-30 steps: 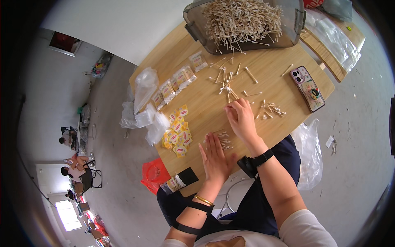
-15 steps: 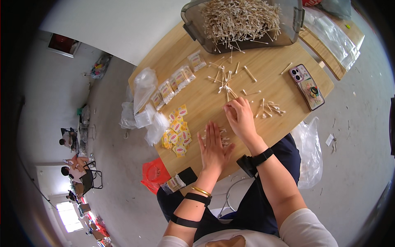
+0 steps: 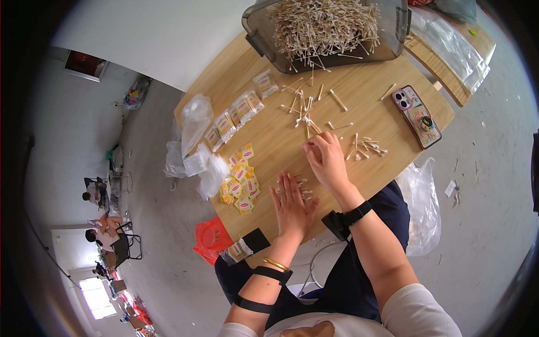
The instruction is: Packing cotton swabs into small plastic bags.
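My left hand point(image 3: 292, 208) lies flat, fingers stretched out, over a small bunch of cotton swabs point(image 3: 305, 190) on the wooden table. The palm and fingers partly cover that bunch. To its right, my right hand point(image 3: 327, 160) is held with the fingers curled together. What is between those fingertips, if anything, is hidden. Just beyond them lies a loose scatter of cotton swabs point(image 3: 304, 106). A smaller pile of cotton swabs point(image 3: 369, 147) rests right of my right hand.
A grey plastic bin point(image 3: 252, 28) heaped with swabs stands at the far edge. Left on the table point(image 3: 269, 146) are yellow-and-white labels point(image 3: 240, 182), filled packets point(image 3: 225, 126) and clear bags point(image 3: 210, 171). A phone point(image 3: 418, 118) lies at the right. People sit in the left background.
The whole view has shifted slightly. My left hand has drawn back a little toward me, still flat over the swabs. My right hand stays curled in nearly the same place.
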